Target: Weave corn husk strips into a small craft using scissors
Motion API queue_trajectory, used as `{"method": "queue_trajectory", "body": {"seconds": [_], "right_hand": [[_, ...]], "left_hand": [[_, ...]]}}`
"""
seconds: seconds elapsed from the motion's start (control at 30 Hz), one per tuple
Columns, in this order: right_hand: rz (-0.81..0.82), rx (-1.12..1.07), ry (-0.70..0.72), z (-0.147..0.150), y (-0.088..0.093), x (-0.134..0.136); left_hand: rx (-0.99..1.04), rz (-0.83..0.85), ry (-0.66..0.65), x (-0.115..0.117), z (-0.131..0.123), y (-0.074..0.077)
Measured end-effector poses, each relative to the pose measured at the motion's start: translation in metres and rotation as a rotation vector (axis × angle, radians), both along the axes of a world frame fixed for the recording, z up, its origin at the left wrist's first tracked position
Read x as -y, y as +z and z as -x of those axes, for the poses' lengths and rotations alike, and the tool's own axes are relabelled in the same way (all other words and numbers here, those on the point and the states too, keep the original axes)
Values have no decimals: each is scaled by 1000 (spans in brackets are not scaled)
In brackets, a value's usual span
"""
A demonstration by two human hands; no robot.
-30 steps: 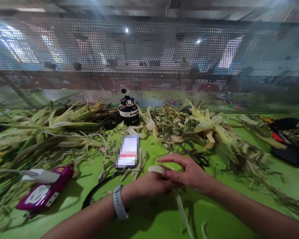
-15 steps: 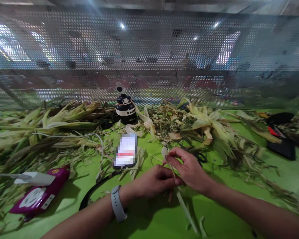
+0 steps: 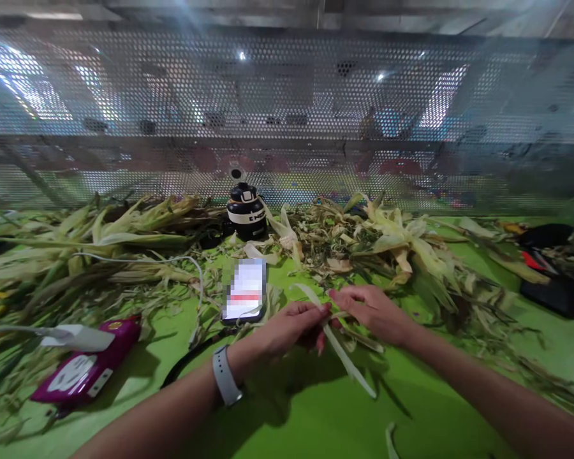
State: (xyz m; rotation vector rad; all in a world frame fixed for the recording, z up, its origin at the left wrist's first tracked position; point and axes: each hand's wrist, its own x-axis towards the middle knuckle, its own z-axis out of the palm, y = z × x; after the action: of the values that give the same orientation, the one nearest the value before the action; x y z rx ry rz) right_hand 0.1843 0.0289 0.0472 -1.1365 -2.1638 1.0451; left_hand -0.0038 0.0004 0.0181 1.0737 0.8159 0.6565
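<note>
Your left fingertips are curled shut around a long pale corn-husk strip. Your right fingertips are pinched together on the same strip, just above them. The two grips almost touch.

From that grip, I judge you are in the middle of pulling the husk strip apart along its length. A further pull would call for the left hand to hold firm while the right hand draws away along the grain, slowly enough that the strip does not snap.

The strip is thin, limp and cream-white. Its upper tip points toward the flat phone with a lit screen. Its lower end trails free over the bright green tabletop, right of and nearer you than the phone.

A grey watch band sits on your left wrist, below the phone. A heap of yellow-green corn husks lies beyond and to the right of the phone. A squat black bottle stands straight behind the phone.
</note>
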Motion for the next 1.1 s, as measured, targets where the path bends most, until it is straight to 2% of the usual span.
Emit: {"method": "queue_trajectory", "body": {"seconds": [0.1,0.17,0.4,0.53,0.63,0.73,0.83,0.9,0.93,0.97,1.03,1.1], "right_hand": [[52,-6,57,-1,-3,-3],[40,-7,28,-1,-6,-5],[-259,53,-91,-1,-10,-9],[-263,66,-96,-3,-11,-13],[-140,-74,-181,-9,-12,-21],[-53,-375,-428,-15,-14,-31],[83,-527,-571,-14,-18,-34],[278,-483,-492,-8,-20,-27],[383,-434,-406,-4,-21,-21],[484,-365,-260,1,-22,-14],[530,-322,-51,11,-22,2],[558,-363,61,19,-23,16]], "left_hand": [[-1,-8,10,-1,2,-1],[-30,-33,-9,-1,2,-1],[-106,-132,-89,-2,6,-5],[-92,-127,-119,-1,6,-7],[108,-33,1,0,1,-7],[352,59,248,-3,-4,-5],[414,83,410,-5,-7,-1],[412,54,473,-5,-8,0],[412,40,494,-4,-8,-1],[411,33,507,-3,-9,-2],[392,29,499,0,-10,-4],[351,11,480,3,-12,-7]]}}
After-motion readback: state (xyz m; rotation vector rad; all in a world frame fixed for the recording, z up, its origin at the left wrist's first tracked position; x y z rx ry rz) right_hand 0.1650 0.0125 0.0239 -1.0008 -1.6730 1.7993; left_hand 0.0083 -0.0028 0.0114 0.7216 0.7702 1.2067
